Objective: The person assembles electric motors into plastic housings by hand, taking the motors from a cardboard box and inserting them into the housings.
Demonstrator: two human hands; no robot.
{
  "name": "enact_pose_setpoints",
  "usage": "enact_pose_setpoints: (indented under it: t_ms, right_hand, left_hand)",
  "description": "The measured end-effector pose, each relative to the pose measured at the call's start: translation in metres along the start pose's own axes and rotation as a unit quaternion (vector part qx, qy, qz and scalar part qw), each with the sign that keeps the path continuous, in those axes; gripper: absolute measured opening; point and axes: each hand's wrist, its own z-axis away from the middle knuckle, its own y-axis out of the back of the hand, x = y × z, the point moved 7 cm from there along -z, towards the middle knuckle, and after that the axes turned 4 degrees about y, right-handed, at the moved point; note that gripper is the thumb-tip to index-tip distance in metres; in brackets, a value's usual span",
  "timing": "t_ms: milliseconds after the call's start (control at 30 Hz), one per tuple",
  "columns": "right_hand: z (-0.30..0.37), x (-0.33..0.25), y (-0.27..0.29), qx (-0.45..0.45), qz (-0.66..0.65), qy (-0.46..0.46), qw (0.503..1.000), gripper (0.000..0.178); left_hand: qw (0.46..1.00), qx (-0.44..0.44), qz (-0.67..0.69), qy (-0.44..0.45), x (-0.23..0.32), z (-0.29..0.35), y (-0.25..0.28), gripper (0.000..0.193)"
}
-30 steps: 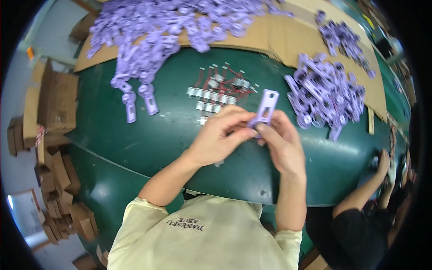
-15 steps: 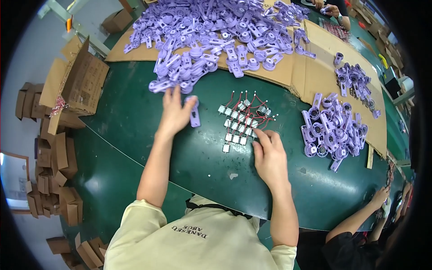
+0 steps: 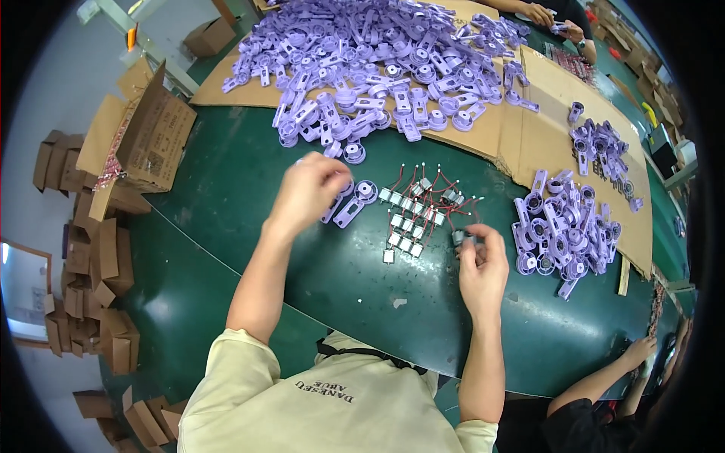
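My left hand [image 3: 304,195] is closed, its thumb and fingertips at the round end of a purple plastic part [image 3: 328,216]; the hand covers much of it. Just right of it lies a second purple part [image 3: 356,202], with a ring-shaped head and slotted handle. My right hand [image 3: 485,266] pinches a small silver motor [image 3: 458,237], raised at the right of a cluster of small motors [image 3: 407,224] with thin red wires. These lie in rough rows on the green table [image 3: 340,279].
A large heap of purple parts [image 3: 362,45] covers cardboard [image 3: 472,143] at the back. A smaller pile [image 3: 563,226] lies at the right. An open carton [image 3: 158,136] stands at the left. Other people's hands [image 3: 640,349] work at the right edge and far right.
My left hand has drawn back from the heap, and two purple parts now lie side by side near it. My right hand has moved right, away from the cluster, with a motor.
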Motion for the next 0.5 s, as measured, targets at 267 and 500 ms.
enact_pose_setpoints:
  t_ms: [267, 500]
  right_hand:
    - [0.0, 0.009, 0.012, 0.038, -0.169, -0.077, 0.982, 0.034]
    - [0.003, 0.002, 0.021, 0.04, -0.121, -0.056, 0.99, 0.016]
  left_hand:
    - [0.99, 0.026, -0.125, -0.065, 0.055, 0.012, -0.021, 0.044]
    - [0.834, -0.203, 0.512, 0.032, 0.089, 0.015, -0.062, 0.047]
